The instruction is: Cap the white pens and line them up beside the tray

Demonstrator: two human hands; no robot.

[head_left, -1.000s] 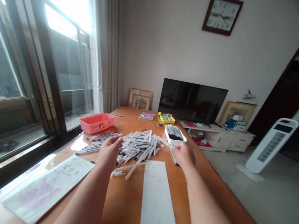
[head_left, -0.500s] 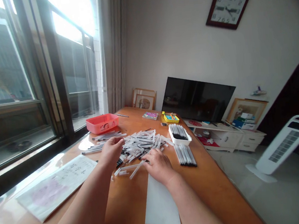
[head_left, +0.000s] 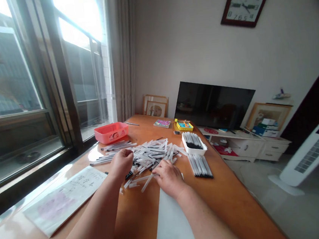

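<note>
A loose heap of translucent white pen barrels (head_left: 154, 150) mixed with thin dark pieces lies in the middle of the wooden table. My left hand (head_left: 122, 163) is at the heap's left side, thumb and fingers pinched together; anything between them is hidden. My right hand (head_left: 169, 176) rests at the heap's near edge, above a white sheet of paper (head_left: 171, 221), with its fingers curled down. One clear tube (head_left: 147, 183) reaches toward its fingertips, but I cannot tell whether they grip it.
A white tub (head_left: 201, 151) of pens stands on the right, a row of pens (head_left: 200, 166) before it. More pens (head_left: 106, 155) lie left, near a red basket (head_left: 111, 133). A notebook (head_left: 68, 199) lies front left. Farther back are a yellow box (head_left: 184, 125) and a booklet (head_left: 162, 123).
The whole view has shifted slightly, so the table's things appear a little farther right. Both hands keep nearly the same places and poses at the heap.
</note>
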